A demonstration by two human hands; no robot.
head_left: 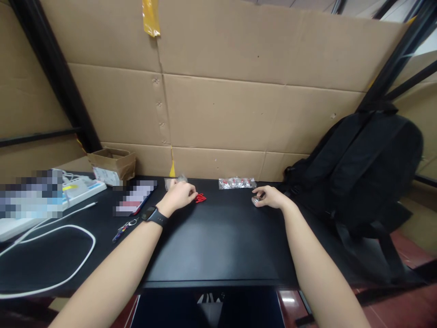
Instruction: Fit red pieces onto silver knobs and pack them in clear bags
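Observation:
My left hand (178, 195), with a dark watch on its wrist, is at the far middle of the black table. Its curled fingertips meet a small bundle of red cord (200, 197) lying on the tabletop. Clear crinkled plastic (181, 178) shows behind that hand, partly covered by it. To the right, my right hand (272, 197) has its thumb and fingers closed around a small round silvery object (255, 199), close to the table surface. Between and beyond both hands lies a clear plastic packet strip (237, 183) with red bits inside.
A phone (136, 197) and a keyring (124, 228) lie left of my left arm. Farther left are a white cable (92, 243), a power strip (85, 191) and a small open cardboard box (114, 164). A black backpack (368, 155) fills the right side. Cardboard (218, 114) walls the back.

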